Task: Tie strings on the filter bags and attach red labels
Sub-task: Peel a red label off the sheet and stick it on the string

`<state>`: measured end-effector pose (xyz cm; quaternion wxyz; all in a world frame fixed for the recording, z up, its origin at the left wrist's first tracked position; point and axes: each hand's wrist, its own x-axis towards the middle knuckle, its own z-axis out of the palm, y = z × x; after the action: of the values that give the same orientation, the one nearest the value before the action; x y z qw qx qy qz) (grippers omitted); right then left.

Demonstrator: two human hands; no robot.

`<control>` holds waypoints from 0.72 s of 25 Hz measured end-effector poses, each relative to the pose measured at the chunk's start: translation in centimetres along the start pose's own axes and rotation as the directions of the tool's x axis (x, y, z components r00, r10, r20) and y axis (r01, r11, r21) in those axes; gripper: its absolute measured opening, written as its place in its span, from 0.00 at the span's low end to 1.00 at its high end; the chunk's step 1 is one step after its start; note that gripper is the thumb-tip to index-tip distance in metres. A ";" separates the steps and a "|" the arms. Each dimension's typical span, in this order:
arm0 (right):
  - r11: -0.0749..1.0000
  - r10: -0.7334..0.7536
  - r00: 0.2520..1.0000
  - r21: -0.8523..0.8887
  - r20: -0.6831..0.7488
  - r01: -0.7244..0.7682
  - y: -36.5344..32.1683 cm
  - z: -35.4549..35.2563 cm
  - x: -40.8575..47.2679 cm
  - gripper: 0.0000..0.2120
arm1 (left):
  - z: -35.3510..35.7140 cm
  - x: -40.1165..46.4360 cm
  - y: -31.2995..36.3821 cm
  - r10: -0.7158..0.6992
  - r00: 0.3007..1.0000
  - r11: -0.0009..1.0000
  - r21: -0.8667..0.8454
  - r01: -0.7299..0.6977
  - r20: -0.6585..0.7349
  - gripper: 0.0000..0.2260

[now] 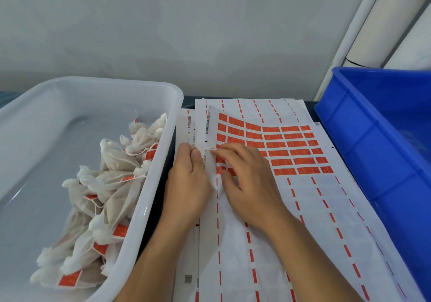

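Pinching a thin string [213,148] between both hands, left hand [186,185] and right hand [247,185] hover over the red labels [286,147], likely to stick one on; finished filter bags [102,196] fill the white tub [163,96] at the worktop's left edge.

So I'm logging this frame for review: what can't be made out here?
- Blue crate contents: head view, cut off by the right edge.
- Print on the red labels: too small.
- What the hands, left hand and right hand, pinch: hidden by fingers.
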<state>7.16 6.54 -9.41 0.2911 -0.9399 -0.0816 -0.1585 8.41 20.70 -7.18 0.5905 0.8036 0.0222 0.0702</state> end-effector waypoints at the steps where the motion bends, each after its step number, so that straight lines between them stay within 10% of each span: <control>1: 1.000 -0.005 1.000 0.005 0.000 0.005 0.0 0.0 0.0 0.18 | 0.0 0.0 0.1 -0.012 1.000 0.999 -0.033 0.012 0.010 0.11; 18: 0.992 0.080 0.993 0.107 -0.092 -0.070 -0.6 -0.4 -0.6 0.16 | 0.3 -0.6 0.7 -0.028 1.000 0.982 -0.184 0.029 0.011 0.11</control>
<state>6.39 6.78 -8.97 0.3489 -0.9172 -0.0404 -0.1881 7.83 20.08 -6.64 0.6633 0.7455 0.0247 0.0603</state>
